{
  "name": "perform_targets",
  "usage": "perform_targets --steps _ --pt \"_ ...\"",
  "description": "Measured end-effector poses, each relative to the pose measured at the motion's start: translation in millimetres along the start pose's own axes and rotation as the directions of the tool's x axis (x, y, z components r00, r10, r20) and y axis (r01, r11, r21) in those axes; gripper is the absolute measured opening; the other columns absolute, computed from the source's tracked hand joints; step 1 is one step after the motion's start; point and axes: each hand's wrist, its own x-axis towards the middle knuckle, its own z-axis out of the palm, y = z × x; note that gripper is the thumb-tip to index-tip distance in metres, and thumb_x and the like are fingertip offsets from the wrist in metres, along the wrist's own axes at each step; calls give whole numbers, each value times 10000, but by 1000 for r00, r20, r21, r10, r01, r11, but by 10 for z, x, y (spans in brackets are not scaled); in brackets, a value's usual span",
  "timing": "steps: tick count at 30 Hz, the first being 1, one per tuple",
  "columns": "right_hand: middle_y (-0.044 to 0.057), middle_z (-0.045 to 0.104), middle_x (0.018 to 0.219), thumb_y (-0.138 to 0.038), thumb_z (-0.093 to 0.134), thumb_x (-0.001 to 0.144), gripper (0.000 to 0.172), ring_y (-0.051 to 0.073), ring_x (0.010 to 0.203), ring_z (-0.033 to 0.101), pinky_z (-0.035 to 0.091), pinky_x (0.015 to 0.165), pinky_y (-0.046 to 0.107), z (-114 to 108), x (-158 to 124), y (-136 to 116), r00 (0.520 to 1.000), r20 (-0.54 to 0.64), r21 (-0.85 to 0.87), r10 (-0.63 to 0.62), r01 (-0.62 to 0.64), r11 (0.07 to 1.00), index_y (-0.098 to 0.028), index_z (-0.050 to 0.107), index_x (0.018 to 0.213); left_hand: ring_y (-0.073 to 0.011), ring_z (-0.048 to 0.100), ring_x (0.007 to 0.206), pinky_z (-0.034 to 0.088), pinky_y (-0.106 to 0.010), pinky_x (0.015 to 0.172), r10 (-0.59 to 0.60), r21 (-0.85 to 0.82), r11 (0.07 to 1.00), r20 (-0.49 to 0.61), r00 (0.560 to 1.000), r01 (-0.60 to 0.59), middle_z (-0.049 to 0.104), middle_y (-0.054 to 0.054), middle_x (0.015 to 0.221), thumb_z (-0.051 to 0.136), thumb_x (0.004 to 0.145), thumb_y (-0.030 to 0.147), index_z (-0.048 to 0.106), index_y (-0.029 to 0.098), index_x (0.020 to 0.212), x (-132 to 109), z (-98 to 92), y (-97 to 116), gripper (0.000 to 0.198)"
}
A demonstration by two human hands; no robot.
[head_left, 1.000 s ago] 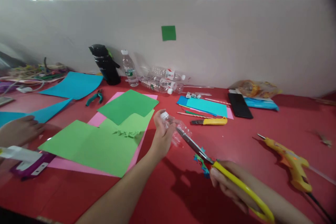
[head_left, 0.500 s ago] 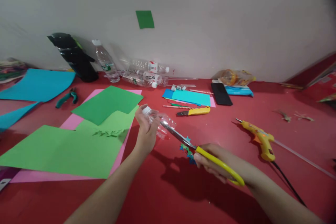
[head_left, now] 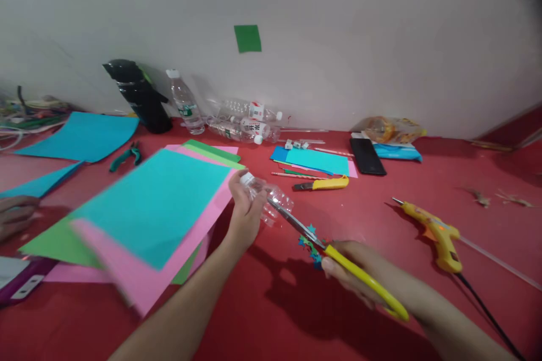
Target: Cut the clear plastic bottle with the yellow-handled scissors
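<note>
My left hand (head_left: 244,215) is closed around a small clear plastic bottle (head_left: 271,198) with a white cap, held just above the red table (head_left: 381,220). My right hand (head_left: 359,279) grips yellow-handled scissors (head_left: 339,256), whose blades reach into the bottle's side. Small blue and green paper bits (head_left: 311,243) lie on the table under the blades.
A blurred stack of cyan and pink sheets (head_left: 156,214) is over the green sheets (head_left: 59,242) at left. Another person's hand (head_left: 14,217) is at the far left edge. A yellow glue gun (head_left: 436,231), utility knife (head_left: 324,184), phone (head_left: 367,155), pliers (head_left: 125,158), bottles (head_left: 241,124) and a black flask (head_left: 139,96) lie around.
A stack of cyan and pink sheets has come in over the green paper at left. My hands keep the same grip on bottle and scissors; the view shifted slightly.
</note>
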Motion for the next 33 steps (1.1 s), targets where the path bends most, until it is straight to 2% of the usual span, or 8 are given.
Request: perform_targets --steps 3,11,17,24,28,33 --pt "-73 435 550 -700 428 923 519 62 419 400 291 390 169 0 8 11 1000 23 22 -3 3 1000 -193 511 853 -148 646 862 508 -362 864 -51 -59 997 16 999 52 543 -2 972 616 862 270 348 268 1205 -5 20 17 435" --pt "-82 420 520 -761 440 873 567 55 386 375 271 363 166 16 50 -43 999 34 63 9 -11 998 -200 486 811 -133 655 833 526 -307 732 -124 -77 989 -3 992 123 557 -22 1072 597 848 241 318 285 1198 -9 46 4 450" --pt "-87 391 548 -793 454 836 595 46 390 349 267 366 167 37 12 -109 997 60 115 -50 43 993 -200 470 784 -141 667 810 534 -331 804 -66 -130 990 -46 997 59 574 4 973 653 822 241 392 280 1157 -1 51 114 426" --pt "-87 382 558 -778 499 817 571 45 383 334 290 355 164 49 -9 -179 999 41 103 -4 0 995 -209 459 774 -146 656 839 528 -377 863 13 -127 992 25 1000 -10 551 1 989 611 870 267 353 292 1201 9 17 90 420" --pt "-98 346 540 -713 497 858 507 46 368 307 268 331 162 76 20 -198 999 25 109 20 -23 994 -219 439 757 -151 650 850 525 -397 865 40 -95 995 31 999 -37 552 -5 996 584 888 273 340 290 1216 10 3 73 409" --pt "-93 323 536 -601 498 920 456 39 389 261 234 326 156 79 40 -186 999 39 120 -7 2 993 -222 384 693 -154 646 889 519 -362 874 58 -52 997 17 998 -57 554 -7 993 587 890 266 340 293 1225 17 -10 63 417"
